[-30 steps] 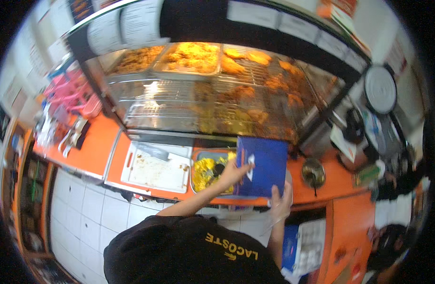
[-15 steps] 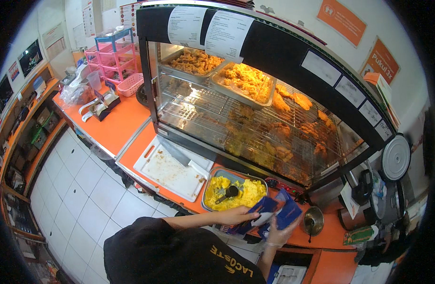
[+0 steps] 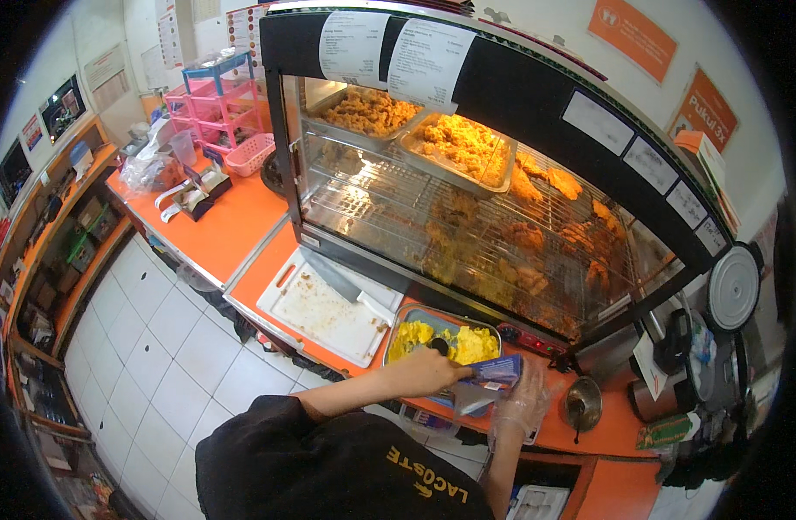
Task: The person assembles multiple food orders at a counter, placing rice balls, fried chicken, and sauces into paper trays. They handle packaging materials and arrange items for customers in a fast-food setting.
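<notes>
My left hand [image 3: 422, 373] grips the near end of a flat blue box [image 3: 498, 370], held edge-on just above the counter's front edge. My right hand [image 3: 519, 409], in a clear plastic glove, holds the box from below at its pale flap. Right behind the box sits a metal tray [image 3: 403, 317] of yellow food with a black scoop [image 3: 438, 346] resting in it. The tray stands at the foot of a lit glass warming cabinet [image 3: 467, 217] full of fried chicken.
A white cutting board [image 3: 324, 310] with a cleaver [image 3: 333, 276] lies left of the tray on the orange counter [image 3: 224, 225]. A small metal bowl [image 3: 581, 403] sits to the right. Pink racks [image 3: 220, 100] stand far left, with white floor tiles [image 3: 155, 364] below.
The blue box, held up flat-on a second ago, has come down and turned edge-on beside the yellow tray. Both hands stayed on it, and my view swung left.
</notes>
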Available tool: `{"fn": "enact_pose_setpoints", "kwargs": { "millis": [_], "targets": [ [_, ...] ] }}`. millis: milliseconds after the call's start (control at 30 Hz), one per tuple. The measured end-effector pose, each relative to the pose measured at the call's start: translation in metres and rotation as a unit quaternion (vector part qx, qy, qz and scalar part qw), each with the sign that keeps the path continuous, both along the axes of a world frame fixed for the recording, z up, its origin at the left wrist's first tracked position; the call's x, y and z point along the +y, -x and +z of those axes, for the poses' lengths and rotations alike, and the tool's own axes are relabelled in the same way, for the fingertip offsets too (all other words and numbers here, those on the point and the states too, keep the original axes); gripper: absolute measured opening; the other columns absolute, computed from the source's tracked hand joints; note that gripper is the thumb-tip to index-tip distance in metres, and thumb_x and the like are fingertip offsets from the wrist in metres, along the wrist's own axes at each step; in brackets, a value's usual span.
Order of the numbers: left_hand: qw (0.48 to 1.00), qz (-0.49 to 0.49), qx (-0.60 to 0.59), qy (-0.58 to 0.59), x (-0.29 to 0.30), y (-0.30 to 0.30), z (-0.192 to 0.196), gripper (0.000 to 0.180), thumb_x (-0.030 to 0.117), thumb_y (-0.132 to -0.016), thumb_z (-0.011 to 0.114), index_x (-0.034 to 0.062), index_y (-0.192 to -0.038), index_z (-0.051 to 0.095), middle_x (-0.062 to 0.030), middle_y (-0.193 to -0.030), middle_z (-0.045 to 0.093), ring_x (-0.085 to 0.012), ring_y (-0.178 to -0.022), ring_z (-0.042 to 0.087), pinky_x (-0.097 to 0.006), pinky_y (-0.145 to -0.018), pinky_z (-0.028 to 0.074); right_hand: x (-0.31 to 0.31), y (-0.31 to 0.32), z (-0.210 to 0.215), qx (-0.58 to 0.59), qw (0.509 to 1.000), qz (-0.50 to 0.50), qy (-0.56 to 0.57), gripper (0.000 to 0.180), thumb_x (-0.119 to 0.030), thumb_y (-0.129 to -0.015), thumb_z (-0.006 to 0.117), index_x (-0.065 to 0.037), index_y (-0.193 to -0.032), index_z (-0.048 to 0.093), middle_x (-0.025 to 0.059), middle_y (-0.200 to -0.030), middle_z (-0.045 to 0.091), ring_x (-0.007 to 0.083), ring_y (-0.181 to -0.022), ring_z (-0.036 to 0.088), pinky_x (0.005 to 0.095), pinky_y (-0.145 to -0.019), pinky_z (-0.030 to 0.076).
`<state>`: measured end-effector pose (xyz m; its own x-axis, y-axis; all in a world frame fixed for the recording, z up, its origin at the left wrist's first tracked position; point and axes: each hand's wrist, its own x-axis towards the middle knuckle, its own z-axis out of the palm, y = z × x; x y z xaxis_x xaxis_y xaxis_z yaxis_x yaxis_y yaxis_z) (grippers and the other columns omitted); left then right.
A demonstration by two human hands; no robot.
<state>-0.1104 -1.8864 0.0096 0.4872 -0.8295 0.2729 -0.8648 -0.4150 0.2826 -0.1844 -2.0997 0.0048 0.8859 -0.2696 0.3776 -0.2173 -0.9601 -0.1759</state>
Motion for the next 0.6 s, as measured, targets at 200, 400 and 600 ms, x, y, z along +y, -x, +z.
{"fn": "enact_pose_setpoints", "kwargs": {
  "millis": [200, 400, 600],
  "targets": [
    [0.968, 0.083, 0.003, 0.236, 0.020, -0.007, 0.021, 0.040, 0.018, -0.088, 0.056, 0.0061, -0.126, 0.050, -0.0115, -0.110, 0.058, -0.0279, -0.112, 0.053, -0.038, -0.093, 0.043, 0.008, 0.002, 0.008, 0.083, 0.994, -0.067, -0.028, 0.054, -0.009, -0.078, 0.059, -0.012, -0.130, 0.047, 0.0159, -0.126, 0.053, 0.0309, -0.121, 0.048, 0.0498, -0.101, 0.035],
    [0.799, -0.036, 0.533, 0.275, 0.021, -0.013, -0.070, 0.083, 0.016, -0.086, 0.054, 0.0085, -0.149, 0.000, -0.0172, -0.155, 0.008, -0.0294, -0.141, 0.017, -0.040, -0.112, 0.021, 0.015, 0.018, -0.009, 0.054, 0.993, -0.085, -0.066, 0.051, -0.010, -0.079, 0.058, -0.011, -0.129, 0.048, 0.0170, -0.123, 0.054, 0.0326, -0.116, 0.051, 0.0504, -0.098, 0.037],
    [0.861, -0.111, 0.451, 0.205, 0.017, 0.008, -0.050, 0.097, -0.002, -0.076, 0.052, 0.0110, -0.149, -0.010, -0.0132, -0.155, -0.014, -0.0234, -0.143, -0.009, -0.037, -0.115, -0.001, 0.020, 0.019, -0.029, 0.028, 0.989, -0.123, -0.079, 0.048, -0.010, -0.080, 0.057, -0.011, -0.128, 0.049, 0.0181, -0.121, 0.056, 0.0344, -0.111, 0.053, 0.0511, -0.094, 0.040]
  ]
}}
